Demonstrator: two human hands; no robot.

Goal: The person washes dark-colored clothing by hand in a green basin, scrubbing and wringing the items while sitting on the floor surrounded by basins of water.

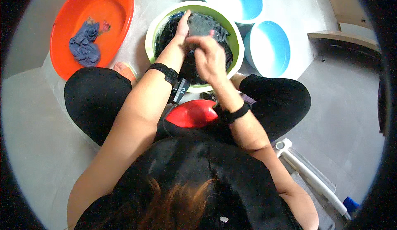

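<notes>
A green basin (238, 48) with a pale rim stands between my knees, holding dark wet fabric (189, 65) and some suds. My left hand (183, 26) is inside it, thumb pointing away from me, against a wet grey cloth (204, 23). The other fingers of that hand are hidden by the cloth. My right hand (211, 57), blurred, is over the near right part of the basin, its fingers bent towards my left wrist. Whether it pinches any fabric is not clear. A small pink spot shows at the grey cloth's edge.
At the left, an orange-red basin (121, 34) holds a crumpled blue-grey cloth (85, 45). Two blue-and-white basins (248, 0) (268, 48) stand at the right. A red object (194, 113) lies before my lap. A white-handled tool (313, 177) lies near a blue object (350, 204).
</notes>
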